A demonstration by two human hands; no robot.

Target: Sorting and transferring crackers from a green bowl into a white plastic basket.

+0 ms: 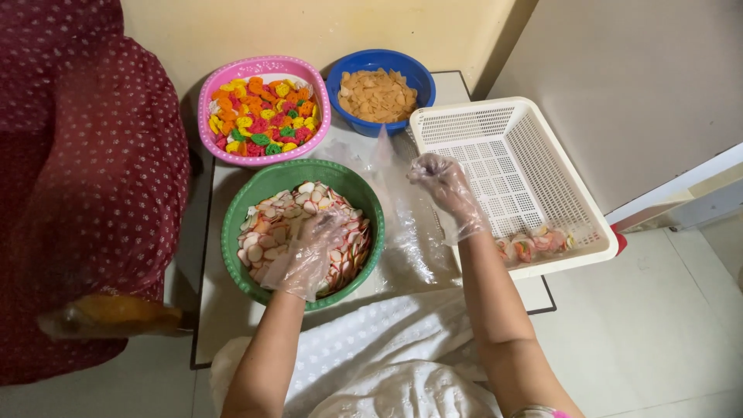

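Observation:
My left hand (306, 251), in a clear plastic glove, is down in the green bowl (240, 209) among white-and-pink flat snack pieces (275, 217), fingers curled into the heap. My right hand (447, 190), also gloved, is raised between the green bowl and the white basket (534, 155), pinching the top of a clear plastic bag (402, 209) that hangs down to the board. A filled clear bag of the pink-white pieces (534, 246) lies in the basket's near corner.
A pink bowl (209, 124) of multicoloured snack shapes and a blue bowl (344, 116) of tan chips stand at the far side by the wall. A person in a dark red dotted garment (85, 178) sits at left. Tiled floor (658, 325) at right.

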